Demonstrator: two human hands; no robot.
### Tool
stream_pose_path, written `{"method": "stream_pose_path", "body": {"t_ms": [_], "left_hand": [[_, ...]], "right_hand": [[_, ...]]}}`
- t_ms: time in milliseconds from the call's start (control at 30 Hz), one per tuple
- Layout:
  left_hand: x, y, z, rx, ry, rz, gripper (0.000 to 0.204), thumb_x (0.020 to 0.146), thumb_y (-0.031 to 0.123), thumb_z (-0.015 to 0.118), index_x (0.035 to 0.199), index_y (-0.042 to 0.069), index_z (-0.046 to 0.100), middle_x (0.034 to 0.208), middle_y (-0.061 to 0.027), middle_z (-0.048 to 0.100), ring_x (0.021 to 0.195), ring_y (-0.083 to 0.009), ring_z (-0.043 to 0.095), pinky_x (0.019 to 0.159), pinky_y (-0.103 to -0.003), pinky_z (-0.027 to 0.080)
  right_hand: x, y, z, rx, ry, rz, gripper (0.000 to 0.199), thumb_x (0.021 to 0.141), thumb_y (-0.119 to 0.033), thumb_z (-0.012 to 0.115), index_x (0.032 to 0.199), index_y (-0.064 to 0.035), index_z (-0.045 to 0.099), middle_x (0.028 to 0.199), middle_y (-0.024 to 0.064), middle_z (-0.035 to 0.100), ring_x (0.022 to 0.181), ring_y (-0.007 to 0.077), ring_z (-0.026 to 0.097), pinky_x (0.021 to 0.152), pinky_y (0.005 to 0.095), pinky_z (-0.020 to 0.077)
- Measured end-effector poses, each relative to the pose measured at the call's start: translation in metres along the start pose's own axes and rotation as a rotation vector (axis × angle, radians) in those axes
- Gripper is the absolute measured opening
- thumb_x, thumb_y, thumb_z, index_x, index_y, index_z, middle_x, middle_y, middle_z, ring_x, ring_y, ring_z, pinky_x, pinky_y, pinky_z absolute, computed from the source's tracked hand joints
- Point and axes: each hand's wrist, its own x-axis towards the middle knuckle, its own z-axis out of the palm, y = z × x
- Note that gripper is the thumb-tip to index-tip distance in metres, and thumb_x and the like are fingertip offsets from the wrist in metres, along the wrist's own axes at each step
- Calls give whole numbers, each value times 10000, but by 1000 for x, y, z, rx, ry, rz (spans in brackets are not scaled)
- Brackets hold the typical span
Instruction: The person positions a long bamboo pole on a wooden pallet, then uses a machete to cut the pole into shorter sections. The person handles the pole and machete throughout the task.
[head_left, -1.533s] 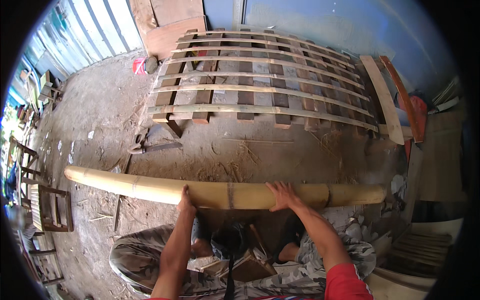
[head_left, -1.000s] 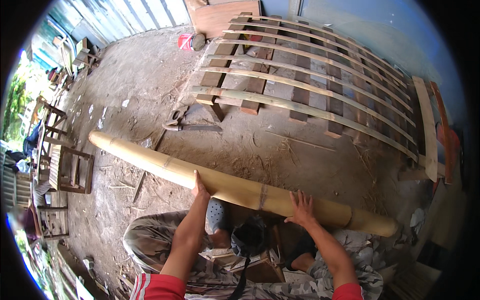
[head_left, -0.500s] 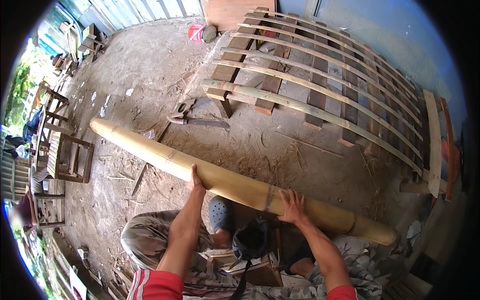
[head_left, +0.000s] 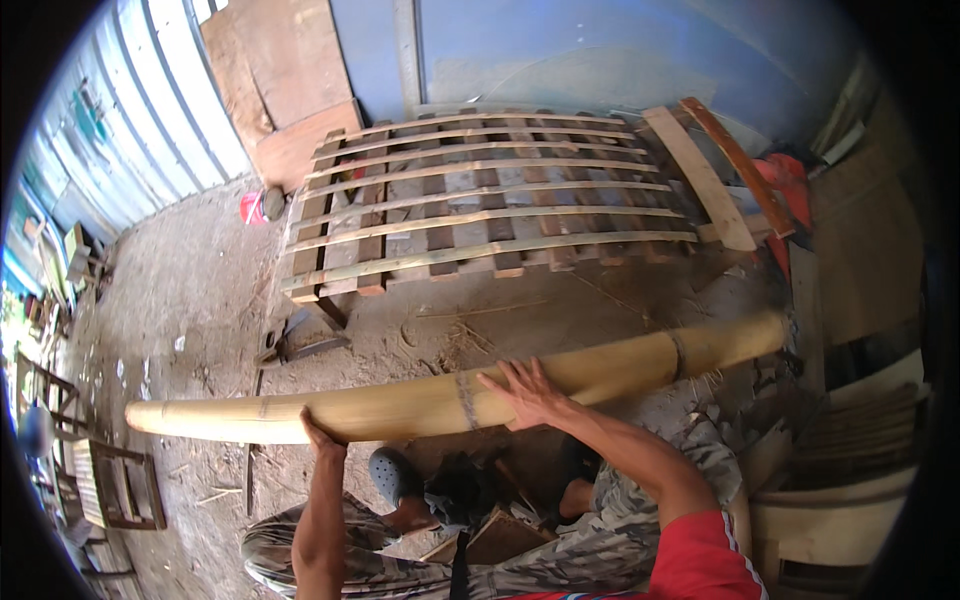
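The bamboo pole [head_left: 420,405] lies crosswise in front of the seated person, above the knees, its thin end pointing to the left over the dirt floor [head_left: 190,300] and its thick end reaching toward the stacked boards [head_left: 860,440] on the right. The left hand [head_left: 322,440] cups the pole from below, fingers curled round its underside, so it seems to carry the weight there. The right hand [head_left: 530,392] lies flat on top with fingers spread wide, near a dark node ring; it presses rather than grips, which probably keeps the round stem from rolling. One hand under and one over would steady so long a piece well. Beyond it a slatted frame [head_left: 480,200] of split strips rests on the floor against the blue wall [head_left: 600,60]. A dark shoe [head_left: 392,475] shows under the pole.
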Motion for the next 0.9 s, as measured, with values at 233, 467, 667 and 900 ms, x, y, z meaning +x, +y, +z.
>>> {"method": "stream_pose_path", "body": {"t_ms": [233, 467, 667, 900], "left_hand": [[-34, 96, 69, -17, -380, 46, 717, 888, 669, 490, 1364, 135, 545, 1374, -111, 571, 1247, -327, 545, 1041, -537, 452], [-64, 167, 127, 147, -234, 317, 873, 911, 766, 365, 1438, 75, 443, 1428, -168, 498, 1322, -371, 474, 1077, -587, 399], [-1, 180, 92, 109, -336, 483, 674, 987, 609, 429, 1434, 105, 452, 1393, -112, 522, 1284, -311, 514, 1081, -489, 434], [-6, 192, 74, 41, -348, 290, 656, 993, 620, 418, 1425, 130, 474, 1420, -80, 507, 1301, -281, 498, 1104, -463, 416]], "right_hand": [[16, -2, -87, -91, 218, -22, 1273, 600, -600, 854, 1615, -199, 199, 1482, 284, 366, 1361, 471, 388, 1045, 733, 335], [9, 17, -102, 136, 806, 257, 1238, 682, -723, 769, 1605, -134, 193, 1571, 224, 331, 1443, 381, 346, 1144, 660, 253], [-20, 85, 41, 2809, 1552, 918, 1176, 733, -869, 604, 1570, -118, 258, 1541, 147, 382, 1326, 347, 456, 1027, 513, 436], [23, 95, 37, 2512, 1164, 510, 701, 879, -688, 606, 1334, -157, 559, 1086, 25, 686, 840, 190, 646, 523, 387, 452]]}}
